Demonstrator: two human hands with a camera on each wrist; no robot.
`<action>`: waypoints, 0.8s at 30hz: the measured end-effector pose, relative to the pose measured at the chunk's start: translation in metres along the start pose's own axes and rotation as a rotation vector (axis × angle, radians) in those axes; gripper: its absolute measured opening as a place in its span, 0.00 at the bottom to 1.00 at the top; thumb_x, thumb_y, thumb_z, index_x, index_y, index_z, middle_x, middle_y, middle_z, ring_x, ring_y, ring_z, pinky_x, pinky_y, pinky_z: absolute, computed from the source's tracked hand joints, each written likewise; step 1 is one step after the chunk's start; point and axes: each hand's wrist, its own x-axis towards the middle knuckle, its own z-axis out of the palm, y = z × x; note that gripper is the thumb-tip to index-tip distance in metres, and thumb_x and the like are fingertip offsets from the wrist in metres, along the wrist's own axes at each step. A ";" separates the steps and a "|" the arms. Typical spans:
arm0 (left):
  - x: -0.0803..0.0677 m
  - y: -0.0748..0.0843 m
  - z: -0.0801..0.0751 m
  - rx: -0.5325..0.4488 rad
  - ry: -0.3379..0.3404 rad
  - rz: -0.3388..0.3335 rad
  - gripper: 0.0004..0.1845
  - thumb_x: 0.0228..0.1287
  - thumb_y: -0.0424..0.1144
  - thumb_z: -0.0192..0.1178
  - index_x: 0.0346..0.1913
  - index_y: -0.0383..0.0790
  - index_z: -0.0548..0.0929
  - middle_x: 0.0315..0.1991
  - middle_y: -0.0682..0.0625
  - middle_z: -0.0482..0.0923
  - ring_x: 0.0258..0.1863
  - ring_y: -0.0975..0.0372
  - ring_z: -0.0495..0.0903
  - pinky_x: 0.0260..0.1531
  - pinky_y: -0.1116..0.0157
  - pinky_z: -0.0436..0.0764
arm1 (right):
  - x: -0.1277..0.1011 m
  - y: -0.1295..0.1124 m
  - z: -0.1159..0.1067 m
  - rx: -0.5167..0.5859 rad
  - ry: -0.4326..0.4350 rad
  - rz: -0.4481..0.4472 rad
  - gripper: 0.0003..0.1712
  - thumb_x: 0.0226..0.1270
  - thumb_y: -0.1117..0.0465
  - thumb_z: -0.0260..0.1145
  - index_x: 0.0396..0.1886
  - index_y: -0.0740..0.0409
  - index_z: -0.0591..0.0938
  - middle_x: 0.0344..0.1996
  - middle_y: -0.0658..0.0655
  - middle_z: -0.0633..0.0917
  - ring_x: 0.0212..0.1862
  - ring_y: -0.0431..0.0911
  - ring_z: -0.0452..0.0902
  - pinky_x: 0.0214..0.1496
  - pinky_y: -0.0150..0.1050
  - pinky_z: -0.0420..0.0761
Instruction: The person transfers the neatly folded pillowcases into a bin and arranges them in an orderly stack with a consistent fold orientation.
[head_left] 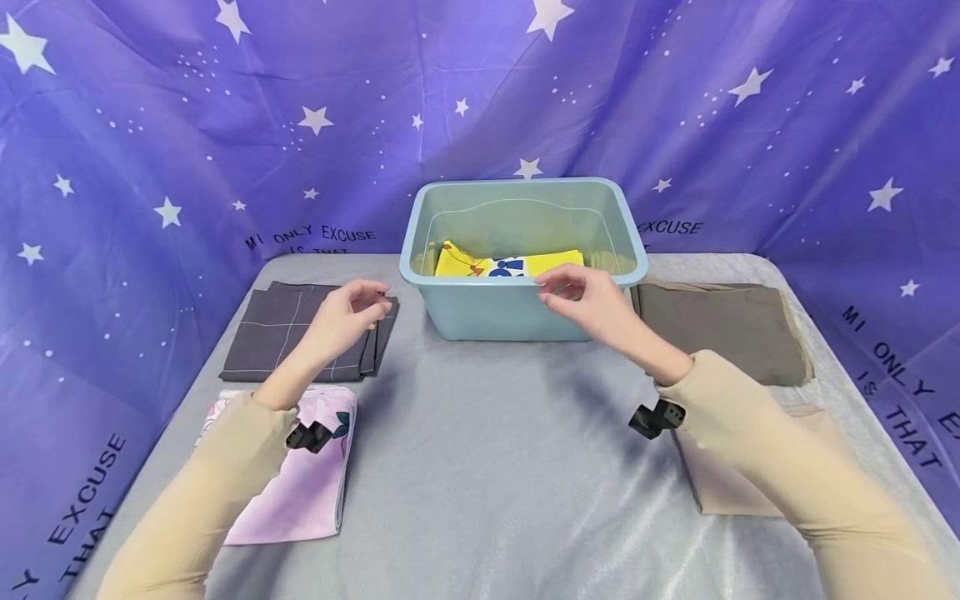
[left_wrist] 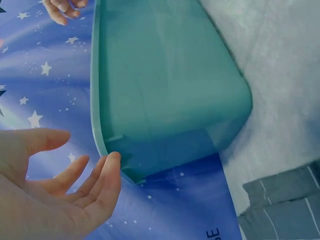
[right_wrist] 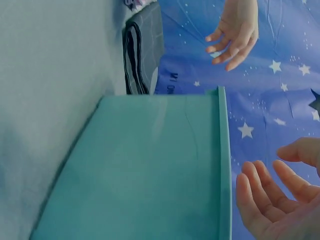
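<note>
Two bare hands up over the table (head_left: 487,467) and nothing in either one. The left hand (head_left: 348,321) hangs left of centre in the frame, over the dark checked cloth (head_left: 273,337), with thumb and fingers apart and loosely bent. The right hand (head_left: 588,298) is just right of centre, overlapping the near rim of the blue-green bin (head_left: 510,315) in the head view — but the right wrist view shows a gap between its fingers and the rim, so I'd say it isn't touching. Thumb and fingers are apart on that one too.

The bin sits upper centre of the frame, with a folded yellow cloth (head_left: 509,267) lying inside. Around it: a pink cloth (head_left: 300,492) lower left, a grey-brown cloth (head_left: 720,333) at the right of the frame, and a beige cloth (head_left: 723,483) lower right, partly under the sleeve.

Handling-wise, the bin looks like thin moulded plastic, so probably light, fairly stiff and a bit slick on the walls. I'd grab it under the lip, one hand per short end. The cloths should be soft and floppy, nothing fragile — best pinched along the folded edge with a palm underneath, or the layers will likely slide apart
</note>
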 end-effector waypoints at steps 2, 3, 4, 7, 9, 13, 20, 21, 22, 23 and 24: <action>-0.003 -0.002 -0.001 0.051 -0.002 0.008 0.17 0.59 0.36 0.54 0.51 0.33 0.73 0.40 0.40 0.77 0.31 0.62 0.76 0.34 0.64 0.76 | -0.002 0.000 0.006 -0.022 0.005 -0.017 0.12 0.56 0.67 0.59 0.41 0.65 0.79 0.35 0.58 0.82 0.33 0.43 0.77 0.36 0.33 0.76; -0.004 -0.004 -0.001 0.072 -0.004 0.009 0.17 0.59 0.37 0.54 0.51 0.34 0.73 0.40 0.41 0.77 0.33 0.59 0.77 0.34 0.63 0.75 | -0.003 0.001 0.008 -0.023 0.003 -0.025 0.12 0.56 0.67 0.60 0.41 0.65 0.79 0.35 0.57 0.82 0.34 0.44 0.77 0.37 0.34 0.76; -0.005 -0.005 -0.002 0.086 -0.006 0.011 0.18 0.59 0.37 0.54 0.51 0.34 0.73 0.41 0.40 0.77 0.35 0.57 0.77 0.36 0.62 0.75 | -0.004 0.001 0.011 -0.021 0.000 -0.031 0.12 0.56 0.67 0.59 0.41 0.64 0.79 0.35 0.57 0.82 0.34 0.45 0.77 0.37 0.36 0.76; -0.007 -0.010 -0.003 0.113 -0.013 0.019 0.18 0.60 0.38 0.54 0.52 0.34 0.72 0.44 0.39 0.76 0.41 0.51 0.77 0.40 0.56 0.73 | -0.007 0.001 0.020 0.001 -0.013 -0.029 0.12 0.56 0.67 0.60 0.41 0.64 0.79 0.35 0.57 0.82 0.35 0.46 0.77 0.39 0.39 0.76; -0.008 -0.013 -0.004 0.125 -0.018 0.021 0.19 0.60 0.38 0.54 0.52 0.34 0.71 0.45 0.38 0.76 0.42 0.50 0.76 0.41 0.54 0.73 | -0.008 0.001 0.025 0.014 -0.022 -0.022 0.12 0.56 0.66 0.60 0.41 0.62 0.80 0.35 0.56 0.82 0.35 0.45 0.77 0.39 0.39 0.76; -0.011 -0.020 -0.005 0.163 -0.016 0.043 0.19 0.59 0.39 0.54 0.52 0.34 0.71 0.47 0.37 0.75 0.42 0.49 0.76 0.43 0.53 0.72 | -0.009 0.002 0.037 0.030 -0.033 -0.004 0.12 0.55 0.65 0.61 0.40 0.59 0.80 0.34 0.54 0.82 0.34 0.43 0.77 0.37 0.37 0.76; -0.017 -0.034 -0.009 0.182 -0.017 0.042 0.19 0.59 0.40 0.55 0.51 0.35 0.72 0.47 0.36 0.74 0.44 0.48 0.75 0.44 0.52 0.72 | -0.007 0.005 0.060 0.059 -0.045 0.014 0.11 0.54 0.63 0.63 0.39 0.58 0.80 0.32 0.52 0.82 0.33 0.43 0.77 0.37 0.36 0.76; -0.017 -0.037 -0.010 0.187 -0.018 0.039 0.19 0.60 0.41 0.55 0.51 0.35 0.72 0.47 0.36 0.74 0.44 0.48 0.75 0.44 0.52 0.72 | -0.006 0.006 0.063 0.063 -0.048 0.014 0.11 0.54 0.63 0.63 0.39 0.58 0.80 0.32 0.53 0.82 0.33 0.43 0.77 0.37 0.36 0.76; -0.018 -0.039 -0.011 0.193 -0.018 0.036 0.19 0.60 0.41 0.55 0.52 0.35 0.72 0.48 0.36 0.73 0.44 0.48 0.75 0.44 0.52 0.72 | -0.006 0.006 0.066 0.068 -0.051 0.014 0.11 0.54 0.63 0.63 0.39 0.58 0.80 0.33 0.53 0.83 0.33 0.43 0.77 0.37 0.36 0.76; -0.019 -0.042 -0.012 0.198 -0.019 0.032 0.19 0.60 0.41 0.54 0.52 0.34 0.71 0.48 0.36 0.73 0.45 0.48 0.75 0.44 0.52 0.72 | -0.005 0.007 0.070 0.071 -0.055 0.014 0.11 0.54 0.63 0.63 0.39 0.58 0.80 0.33 0.53 0.83 0.33 0.44 0.77 0.37 0.36 0.76; -0.020 -0.044 -0.012 0.203 -0.019 0.030 0.20 0.60 0.42 0.54 0.52 0.34 0.71 0.48 0.36 0.73 0.45 0.48 0.74 0.44 0.52 0.72 | -0.004 0.007 0.073 0.075 -0.060 0.014 0.11 0.54 0.63 0.63 0.39 0.59 0.80 0.33 0.53 0.83 0.33 0.44 0.77 0.37 0.36 0.76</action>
